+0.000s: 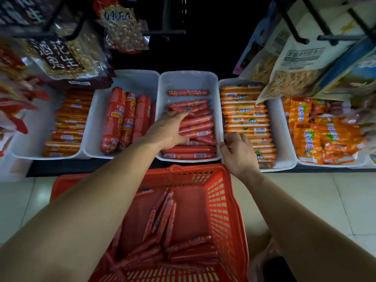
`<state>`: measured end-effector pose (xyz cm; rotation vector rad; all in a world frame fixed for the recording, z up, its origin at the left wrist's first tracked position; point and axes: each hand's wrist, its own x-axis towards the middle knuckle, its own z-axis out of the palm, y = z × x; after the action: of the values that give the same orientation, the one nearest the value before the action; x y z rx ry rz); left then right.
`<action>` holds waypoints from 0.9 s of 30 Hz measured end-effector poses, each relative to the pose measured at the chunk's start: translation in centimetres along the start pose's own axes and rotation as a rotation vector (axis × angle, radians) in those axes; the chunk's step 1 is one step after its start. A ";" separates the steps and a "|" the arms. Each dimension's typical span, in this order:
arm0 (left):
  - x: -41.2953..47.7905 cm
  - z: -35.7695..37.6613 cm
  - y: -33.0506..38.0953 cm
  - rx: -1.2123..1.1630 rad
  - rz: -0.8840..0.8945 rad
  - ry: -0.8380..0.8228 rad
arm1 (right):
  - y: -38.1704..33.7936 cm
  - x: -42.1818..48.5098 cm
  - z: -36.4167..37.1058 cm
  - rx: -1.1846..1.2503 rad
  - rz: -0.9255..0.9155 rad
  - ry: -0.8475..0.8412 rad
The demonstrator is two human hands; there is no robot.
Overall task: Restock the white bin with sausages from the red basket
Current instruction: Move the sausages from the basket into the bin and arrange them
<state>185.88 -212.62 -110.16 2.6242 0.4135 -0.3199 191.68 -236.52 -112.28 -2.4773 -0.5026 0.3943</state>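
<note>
The white bin (188, 78) in the middle of the shelf holds several thin red sausages (196, 127), piled toward its near end; its far end is bare. My left hand (168, 129) lies palm down on that pile, fingers spread over the sausages. My right hand (237, 151) curls over the wall between this bin and the bin of orange sausages (244, 115); whether it holds a sausage is hidden by the fingers. The red basket (221, 200) sits on the floor below me, with several red sausages (162, 218) loose in its bottom.
Left of the middle bin stand a bin of thick red sausages (122, 119) and a bin of orange-red sticks (69, 123). At the far right is a bin of orange packets (321, 131). Hanging snack bags (67, 58) on black hooks overhang the shelf. Pale floor tiles (305, 196) surround the basket.
</note>
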 end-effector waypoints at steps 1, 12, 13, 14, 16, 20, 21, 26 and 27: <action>-1.0 -0.3 -0.2 -0.017 0.004 0.042 | -0.4 -0.1 -0.3 -0.021 0.003 -0.002; -20.9 0.9 -3.5 -0.275 -0.154 0.236 | -7.8 -8.6 -2.5 -0.053 -0.197 0.058; -22.6 1.8 -4.1 -0.286 -0.202 0.205 | -7.9 -10.0 -1.9 -0.062 -0.235 0.033; -24.2 2.8 -4.8 -0.290 -0.252 0.170 | -7.7 -11.3 -1.0 -0.072 -0.263 -0.008; -27.2 4.9 -6.2 -0.269 -0.340 0.084 | -6.8 -13.7 1.1 -0.102 -0.277 -0.121; -30.9 8.9 -8.3 -0.222 -0.449 -0.124 | -4.3 -17.2 5.9 -0.238 -0.164 -0.481; -31.3 9.7 -8.5 -0.201 -0.457 -0.175 | -3.7 -17.7 7.0 -0.320 -0.139 -0.576; -31.3 13.3 -9.8 -0.050 -0.382 -0.408 | -0.8 -19.3 11.9 -0.627 -0.191 -0.898; -31.2 13.8 -10.2 -0.011 -0.361 -0.467 | -0.3 -19.4 12.5 -0.648 -0.197 -0.935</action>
<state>151.30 -217.81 -117.19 2.3490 0.7148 -1.0165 169.59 -238.71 -118.80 -2.6515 -1.4104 1.5217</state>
